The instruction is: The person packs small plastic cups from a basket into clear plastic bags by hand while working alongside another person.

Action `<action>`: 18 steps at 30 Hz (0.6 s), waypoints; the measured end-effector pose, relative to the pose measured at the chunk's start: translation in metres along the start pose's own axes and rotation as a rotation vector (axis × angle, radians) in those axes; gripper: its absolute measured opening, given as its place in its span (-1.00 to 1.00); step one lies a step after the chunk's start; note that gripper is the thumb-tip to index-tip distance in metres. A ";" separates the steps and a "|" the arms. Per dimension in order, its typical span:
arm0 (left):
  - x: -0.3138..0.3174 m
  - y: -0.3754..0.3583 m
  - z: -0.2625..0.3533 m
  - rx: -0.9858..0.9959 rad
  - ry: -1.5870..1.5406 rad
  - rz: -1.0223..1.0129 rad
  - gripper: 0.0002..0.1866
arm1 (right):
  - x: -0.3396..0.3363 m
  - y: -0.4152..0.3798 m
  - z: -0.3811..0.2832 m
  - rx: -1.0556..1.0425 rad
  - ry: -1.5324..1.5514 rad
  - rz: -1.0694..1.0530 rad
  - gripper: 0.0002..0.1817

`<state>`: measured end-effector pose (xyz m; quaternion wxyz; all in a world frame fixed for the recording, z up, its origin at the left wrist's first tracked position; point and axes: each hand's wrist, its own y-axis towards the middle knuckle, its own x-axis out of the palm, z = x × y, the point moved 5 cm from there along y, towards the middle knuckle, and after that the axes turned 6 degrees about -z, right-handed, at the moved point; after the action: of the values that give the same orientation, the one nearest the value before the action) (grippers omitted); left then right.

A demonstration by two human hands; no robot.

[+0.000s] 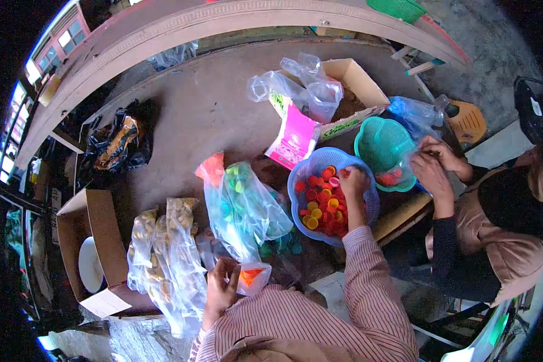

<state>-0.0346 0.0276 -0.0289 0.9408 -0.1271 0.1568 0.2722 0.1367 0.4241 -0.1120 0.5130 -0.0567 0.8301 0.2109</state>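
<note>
In the lower middle of the frame, the person's left hand (222, 286) has thumb and fingers drawn together at the edge of a small clear plastic bag (260, 276) with bright orange pieces inside. Right of centre, the right hand (353, 183) reaches down into a round blue plastic basket (311, 164) with a scalloped rim, its fingers curled among small round red, orange and yellow plastic caps (314, 209); whether they pinch one, I cannot tell. Just beside that basket, toward the right of the frame, stands a teal plastic basket (375, 137), with a co-worker's two hands (438, 172) close together at its edge. Left of the blue basket lies a large clear bag of green and teal pieces (238, 202), and farther left, long clear bags of tan pieces (174, 253). Above the blue basket, a bright pink packet (294, 137) leans against an open cardboard box (368, 84).
</note>
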 end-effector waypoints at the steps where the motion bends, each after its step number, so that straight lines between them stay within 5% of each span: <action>1: 0.000 0.001 0.000 -0.005 0.000 0.001 -0.92 | 0.006 0.001 0.007 -0.033 0.058 0.034 -0.75; 2: 0.001 0.002 0.002 0.015 0.019 0.017 -0.92 | 0.014 -0.002 0.017 -0.034 0.055 0.028 -0.75; 4: 0.001 0.003 0.004 0.030 0.035 0.033 -0.92 | 0.001 -0.013 0.019 0.139 0.840 0.060 -0.73; 7: 0.004 0.004 0.004 0.046 0.054 0.002 -0.93 | -0.021 -0.055 0.012 0.300 0.859 -0.147 -0.68; 10: 0.007 0.004 0.000 0.054 0.060 0.026 -0.92 | -0.082 -0.131 -0.085 0.191 0.988 -0.044 -0.82; 12: 0.007 0.002 -0.007 0.068 0.013 0.047 -0.91 | -0.100 -0.170 -0.137 -0.229 1.093 -0.122 -0.88; 14: 0.007 0.000 -0.003 0.094 0.028 0.048 -0.92 | -0.119 -0.196 -0.181 -0.636 0.882 -0.174 -0.86; 18: 0.006 -0.007 0.006 0.157 0.031 0.081 -0.93 | -0.112 -0.221 -0.207 -0.830 0.727 -0.343 -0.83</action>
<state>-0.0245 0.0267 -0.0243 0.9336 -0.0508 0.1971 0.2949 0.0867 0.1261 0.0014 0.1566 -0.4557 0.7798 0.3995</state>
